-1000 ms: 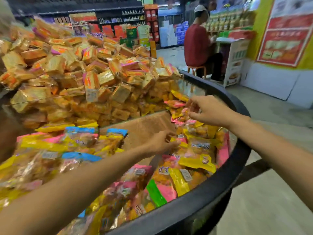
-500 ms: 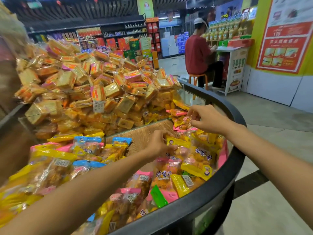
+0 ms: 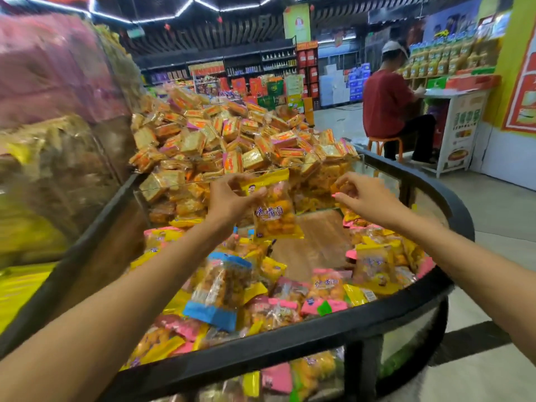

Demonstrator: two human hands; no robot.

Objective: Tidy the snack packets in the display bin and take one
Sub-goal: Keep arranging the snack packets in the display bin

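Curved black-rimmed display bin: bare brown floor patch mid-bin, mixed yellow, pink and blue snack packets around it. Tiled shop aisle to the right. Left hand pinches a yellow-topped clear snack packet by its top, raised above the bin. Right hand grips a small orange packet.

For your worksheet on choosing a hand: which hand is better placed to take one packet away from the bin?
Left. The left hand already pinches a yellow-topped packet lifted clear above the bin; the right hand holds only a small orange item.
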